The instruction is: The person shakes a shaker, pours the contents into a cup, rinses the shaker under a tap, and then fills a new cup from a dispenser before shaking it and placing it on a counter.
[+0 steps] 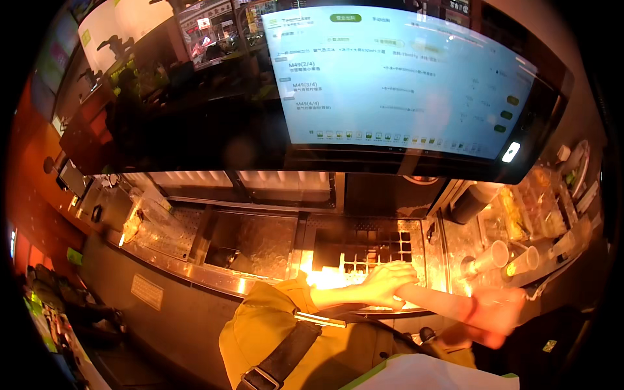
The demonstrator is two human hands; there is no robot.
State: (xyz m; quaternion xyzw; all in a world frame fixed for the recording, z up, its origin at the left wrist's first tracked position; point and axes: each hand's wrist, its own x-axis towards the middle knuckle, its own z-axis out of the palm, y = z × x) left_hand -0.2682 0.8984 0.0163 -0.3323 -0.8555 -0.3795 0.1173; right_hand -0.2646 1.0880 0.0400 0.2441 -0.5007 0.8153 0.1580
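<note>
Over the grated drain of a steel counter, my left hand reaches out of a yellow sleeve. Its fingers lie at the left end of a long, pale cylindrical thing, whose exact kind I cannot tell; whether they grip it is unclear. At the other end, my right hand is closed around it, blurred. Right of the drain, two clear plastic cups lean on the counter.
A large lit touchscreen bearing writing hangs above the counter. Left of the drain is a steel sink basin; beyond it lie clear plastic containers. Food trays and a dark container stand at right.
</note>
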